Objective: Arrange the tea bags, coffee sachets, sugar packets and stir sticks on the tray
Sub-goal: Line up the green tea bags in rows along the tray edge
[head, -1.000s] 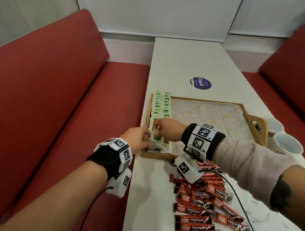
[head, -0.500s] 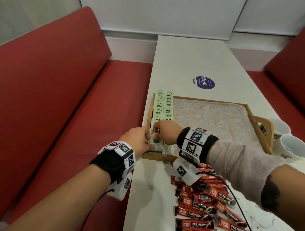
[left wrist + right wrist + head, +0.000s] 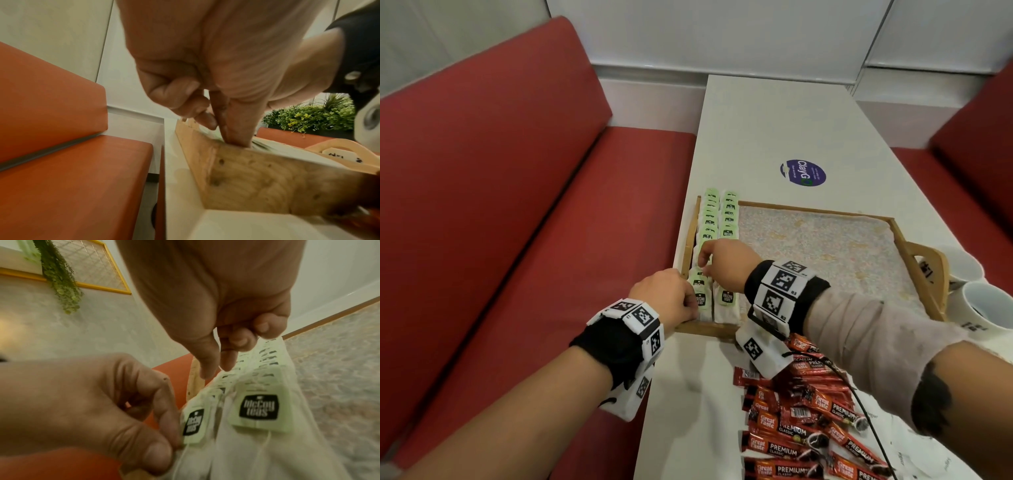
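A wooden tray with a patterned liner holds two rows of tea bags with green tags along its left side. My left hand is at the tray's near left corner and pinches the edge of the nearest tea bag in the left row. My right hand reaches down just beyond it. Its thumb and forefinger pinch the top of a tea bag in the same row, with the other fingers curled. Red coffee sachets lie piled on the table in front of the tray.
Two white mugs stand right of the tray's handle. A purple sticker lies on the white table beyond the tray. Red bench seats flank the table. The tray's near wall is right under my left hand.
Both hands stay on the left row at the tray's near left corner. The right hand's fingers have shifted slightly farther along the row, away from the left hand.
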`<action>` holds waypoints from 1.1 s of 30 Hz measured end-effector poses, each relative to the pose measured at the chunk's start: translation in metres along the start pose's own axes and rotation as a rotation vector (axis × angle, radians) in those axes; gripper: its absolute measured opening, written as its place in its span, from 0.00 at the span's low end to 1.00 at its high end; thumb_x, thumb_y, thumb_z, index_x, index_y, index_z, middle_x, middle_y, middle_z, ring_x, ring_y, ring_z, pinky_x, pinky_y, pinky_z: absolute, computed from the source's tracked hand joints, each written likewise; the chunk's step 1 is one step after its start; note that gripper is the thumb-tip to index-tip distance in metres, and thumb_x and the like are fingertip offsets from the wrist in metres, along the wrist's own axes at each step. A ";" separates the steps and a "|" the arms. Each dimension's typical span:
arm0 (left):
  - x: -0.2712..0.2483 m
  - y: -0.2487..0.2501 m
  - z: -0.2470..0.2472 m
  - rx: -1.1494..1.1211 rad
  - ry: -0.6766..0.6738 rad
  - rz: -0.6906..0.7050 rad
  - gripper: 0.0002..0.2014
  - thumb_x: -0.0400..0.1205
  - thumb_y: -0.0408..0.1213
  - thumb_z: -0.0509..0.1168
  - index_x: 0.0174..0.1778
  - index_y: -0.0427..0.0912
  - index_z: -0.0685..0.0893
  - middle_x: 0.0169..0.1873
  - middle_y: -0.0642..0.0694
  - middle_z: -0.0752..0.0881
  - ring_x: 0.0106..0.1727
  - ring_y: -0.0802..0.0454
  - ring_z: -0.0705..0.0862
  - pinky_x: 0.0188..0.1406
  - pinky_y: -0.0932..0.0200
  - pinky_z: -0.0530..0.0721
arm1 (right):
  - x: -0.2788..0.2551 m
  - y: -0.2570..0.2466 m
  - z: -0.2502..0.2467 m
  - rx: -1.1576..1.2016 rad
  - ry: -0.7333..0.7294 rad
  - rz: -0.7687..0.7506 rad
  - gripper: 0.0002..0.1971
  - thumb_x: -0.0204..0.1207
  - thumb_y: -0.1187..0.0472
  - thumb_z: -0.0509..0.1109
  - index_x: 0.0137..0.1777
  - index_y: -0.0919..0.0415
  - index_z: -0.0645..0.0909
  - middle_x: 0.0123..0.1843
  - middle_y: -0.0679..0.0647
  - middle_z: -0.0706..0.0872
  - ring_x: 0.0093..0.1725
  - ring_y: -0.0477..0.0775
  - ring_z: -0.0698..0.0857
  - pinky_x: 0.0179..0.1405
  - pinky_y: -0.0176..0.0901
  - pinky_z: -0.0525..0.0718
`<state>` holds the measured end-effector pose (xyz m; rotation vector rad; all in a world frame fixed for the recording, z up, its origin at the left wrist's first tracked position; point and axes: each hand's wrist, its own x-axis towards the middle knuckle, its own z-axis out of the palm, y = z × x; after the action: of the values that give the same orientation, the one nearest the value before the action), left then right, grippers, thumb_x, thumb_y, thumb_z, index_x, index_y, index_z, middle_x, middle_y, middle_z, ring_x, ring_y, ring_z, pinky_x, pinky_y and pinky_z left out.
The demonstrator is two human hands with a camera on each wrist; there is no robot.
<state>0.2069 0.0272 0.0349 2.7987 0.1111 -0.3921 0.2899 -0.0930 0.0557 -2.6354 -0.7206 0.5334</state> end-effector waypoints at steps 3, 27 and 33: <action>0.000 0.000 0.000 -0.031 0.014 0.000 0.09 0.73 0.49 0.73 0.48 0.58 0.85 0.47 0.56 0.74 0.52 0.51 0.81 0.45 0.56 0.78 | 0.003 -0.001 0.004 -0.070 -0.037 -0.014 0.08 0.79 0.63 0.67 0.56 0.59 0.81 0.57 0.55 0.84 0.57 0.56 0.82 0.49 0.43 0.78; 0.001 0.012 0.001 -0.015 0.010 0.032 0.05 0.79 0.47 0.68 0.48 0.56 0.87 0.47 0.56 0.74 0.53 0.52 0.80 0.44 0.58 0.75 | 0.006 0.012 -0.002 -0.091 0.007 0.012 0.12 0.78 0.56 0.70 0.55 0.63 0.81 0.54 0.58 0.85 0.54 0.58 0.83 0.53 0.49 0.81; 0.000 0.014 -0.002 -0.020 -0.004 0.031 0.06 0.80 0.44 0.68 0.50 0.57 0.87 0.50 0.56 0.77 0.54 0.54 0.79 0.45 0.59 0.75 | -0.006 0.020 -0.018 -0.020 -0.004 0.035 0.07 0.80 0.60 0.67 0.53 0.61 0.82 0.54 0.56 0.86 0.54 0.57 0.83 0.49 0.44 0.78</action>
<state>0.2094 0.0146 0.0411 2.7762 0.0697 -0.3862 0.3015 -0.1167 0.0639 -2.6706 -0.6852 0.5445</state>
